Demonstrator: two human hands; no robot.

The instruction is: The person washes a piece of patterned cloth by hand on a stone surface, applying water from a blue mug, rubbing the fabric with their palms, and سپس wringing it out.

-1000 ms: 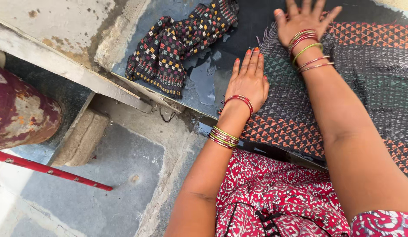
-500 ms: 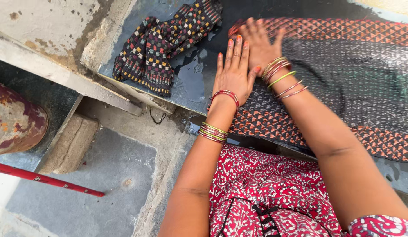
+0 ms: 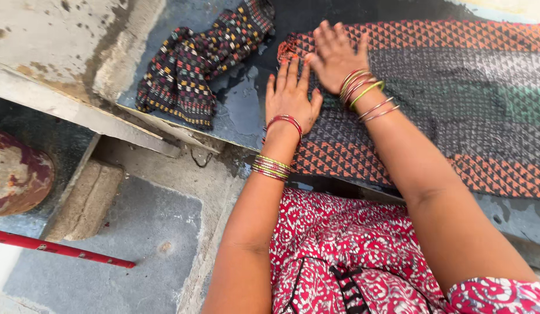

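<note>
Pressing both palms flat, I see my left hand (image 3: 288, 96) and right hand (image 3: 335, 55) on the patterned wet cloth (image 3: 456, 104), fingers spread, gripping nothing. It lies across the stone surface (image 3: 246, 110), beside 1 crumpled checked cloth (image 3: 194, 64).

- The left hand (image 3: 290, 96) lies flat, palm down, fingers straight and close together, pointing away from the body.
- The right hand (image 3: 335, 55) is also flat and palm down, fingers slightly spread, just beyond the left and seemingly touching it at the thumb.
- Both arms reach forward, nearly straight, the right forearm crossing diagonally from lower right.
- Bangles ring both wrists.
</note>
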